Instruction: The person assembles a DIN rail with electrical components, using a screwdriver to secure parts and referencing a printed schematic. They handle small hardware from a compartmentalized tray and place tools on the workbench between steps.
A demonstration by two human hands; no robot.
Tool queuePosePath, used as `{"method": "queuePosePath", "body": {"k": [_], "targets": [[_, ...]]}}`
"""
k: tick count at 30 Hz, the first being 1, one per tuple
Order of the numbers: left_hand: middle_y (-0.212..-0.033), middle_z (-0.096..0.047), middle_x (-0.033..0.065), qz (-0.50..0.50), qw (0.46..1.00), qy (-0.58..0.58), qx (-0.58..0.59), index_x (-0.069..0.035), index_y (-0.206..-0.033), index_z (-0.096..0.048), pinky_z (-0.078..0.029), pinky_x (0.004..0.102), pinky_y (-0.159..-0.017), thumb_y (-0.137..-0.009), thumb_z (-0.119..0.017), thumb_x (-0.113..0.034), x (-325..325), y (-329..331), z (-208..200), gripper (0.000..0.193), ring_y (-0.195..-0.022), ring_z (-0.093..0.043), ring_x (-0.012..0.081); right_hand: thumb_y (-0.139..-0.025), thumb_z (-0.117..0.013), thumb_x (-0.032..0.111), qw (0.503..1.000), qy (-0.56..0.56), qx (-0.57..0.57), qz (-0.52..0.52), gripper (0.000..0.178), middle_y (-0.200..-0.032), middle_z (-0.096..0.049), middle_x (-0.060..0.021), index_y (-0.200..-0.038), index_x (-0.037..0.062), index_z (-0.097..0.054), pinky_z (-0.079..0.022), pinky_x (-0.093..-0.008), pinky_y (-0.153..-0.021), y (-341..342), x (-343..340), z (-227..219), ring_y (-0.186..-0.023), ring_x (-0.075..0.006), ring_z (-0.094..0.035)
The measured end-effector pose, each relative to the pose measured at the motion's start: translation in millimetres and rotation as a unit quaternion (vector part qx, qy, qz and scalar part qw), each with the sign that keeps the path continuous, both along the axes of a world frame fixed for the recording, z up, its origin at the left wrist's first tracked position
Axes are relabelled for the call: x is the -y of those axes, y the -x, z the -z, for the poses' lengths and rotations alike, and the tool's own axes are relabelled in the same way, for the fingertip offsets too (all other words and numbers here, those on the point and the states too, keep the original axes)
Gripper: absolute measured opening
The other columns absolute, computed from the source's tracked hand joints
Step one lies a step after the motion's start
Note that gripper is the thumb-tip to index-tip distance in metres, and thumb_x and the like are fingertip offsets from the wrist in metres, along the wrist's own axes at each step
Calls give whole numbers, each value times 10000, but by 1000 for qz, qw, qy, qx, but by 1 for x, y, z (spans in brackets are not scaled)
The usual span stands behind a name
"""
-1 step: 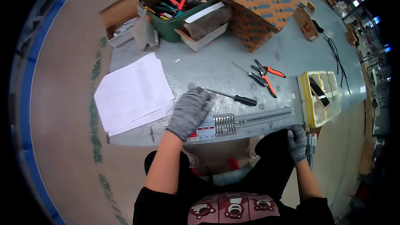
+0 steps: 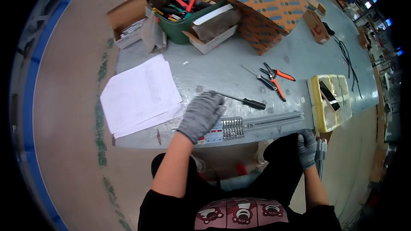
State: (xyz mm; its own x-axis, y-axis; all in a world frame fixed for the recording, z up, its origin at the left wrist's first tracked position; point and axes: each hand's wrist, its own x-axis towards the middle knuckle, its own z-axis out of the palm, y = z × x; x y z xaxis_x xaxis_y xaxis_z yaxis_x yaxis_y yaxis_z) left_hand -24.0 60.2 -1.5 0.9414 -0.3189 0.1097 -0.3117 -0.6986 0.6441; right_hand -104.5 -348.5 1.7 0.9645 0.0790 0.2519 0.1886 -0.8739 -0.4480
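Bottom edge: the person's dark clothing (image 2: 165, 208), bearing a pink printed panel (image 2: 242, 214), is filling the lower centre of the frame.

Right hand (image 2: 307, 149), grey knitted glove: lying at the black-clad knee, lower right. Its fingers are curling loosely; whether they are holding anything, one cannot tell. Grey profiled strips (image 2: 321, 154) are standing just beside it.

Left hand (image 2: 201, 116), matching glove: reaching in over the table's near edge, centre of the frame. Its fingers are bending partway, back turned up; the palm is hidden, so any hold cannot be told.

Slotted metal rail (image 2: 274, 120): lying along the near edge, centre to right of centre. It is carrying a row of metal terminals (image 2: 232, 128) and pale blue modules (image 2: 215, 134), the latter partly disappearing beneath the left hand.

Screwdriver (image 2: 254, 103), black handle: lying beyond the rail, its shaft pointing toward the left fingertips; contact is unclear.

Papers (image 2: 141, 96): overlapping at left of centre.

Foam tray (image 2: 315, 102), yellow-banded: sitting at right, bearing a black flat object (image 2: 329, 94).

Orange-handled pliers (image 2: 285, 76): lying right of centre, beside a thin-shafted tool (image 2: 266, 81).

Patterned carton (image 2: 267, 2): standing upper centre-right.

Green bin (image 2: 175, 33): holding assorted tools, upper centre-left.
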Motion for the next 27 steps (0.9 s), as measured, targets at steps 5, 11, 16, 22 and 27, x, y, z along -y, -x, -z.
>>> {"method": "queuePosePath", "body": {"k": [5,11,16,22,27], "targets": [[-1030,-615,163,76,994,-65,-46,-32,-1035,-619,-454,417,-931,-926,-561,-328,21,-11,16,320,-1005,-585,328,-960,-538,57,953,-298,1,48,128,-932,-640,-75,-1028,-2,-628,-506,-274,-788,6,-43,-11,-813,-149,-611],[-1025,-631,167,71,990,-72,-94,-54,-1063,-628,-462,431,-912,-930,-552,-340,28,-20,21,325,-998,-598,336,-892,-616,340,912,11,-9,-410,291,-964,-685,-68,-1055,103,-661,-480,-416,-871,12,-163,-233,-939,-241,-636],[-1032,-627,169,43,993,-68,-81,-49,-1063,-632,-453,419,-933,-928,-539,-331,7,-18,21,326,-1020,-591,342,-747,-735,313,820,-32,109,-561,236,-854,-674,-102,-851,112,-666,-488,-335,-641,-6,-210,-291,-742,-222,-619],[-1048,-632,160,22,996,-60,-55,-60,-1040,-627,-366,484,-1009,-952,-508,-350,2,-26,11,325,-1025,-586,326,-784,-709,234,884,-12,21,-467,283,-1049,-656,-106,-1018,76,-687,-492,-364,-802,-37,-227,-270,-887,-230,-613],[-1070,-633,152,17,995,-83,-58,-65,-1092,-640,-384,423,-1027,-957,-508,-378,-10,-29,40,366,-1073,-565,313,-808,-686,181,884,-40,-34,-465,315,-1178,-646,-99,-1102,67,-691,-492,-399,-927,-64,-240,-246,-1032,-250,-620]]}}
